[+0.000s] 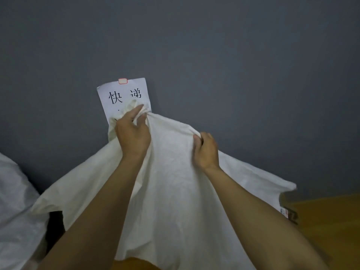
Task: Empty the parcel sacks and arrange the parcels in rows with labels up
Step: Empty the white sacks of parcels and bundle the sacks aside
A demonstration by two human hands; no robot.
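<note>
A cream cloth sack (171, 191) hangs lifted in front of me and spreads wide across the middle of the view. My left hand (132, 131) grips a bunched fold at its top. My right hand (206, 151) grips another fold a little lower to the right. At the sack's lower right edge a brown cardboard parcel (290, 209) with a label peeks out on the wooden floor. The sack hides whatever lies beneath it.
A second pale sack (17, 207) lies at the left edge. A white paper sign (124, 94) with printed characters is taped to the grey wall (214, 55) behind the lifted sack. Wooden floor (327, 227) shows at lower right.
</note>
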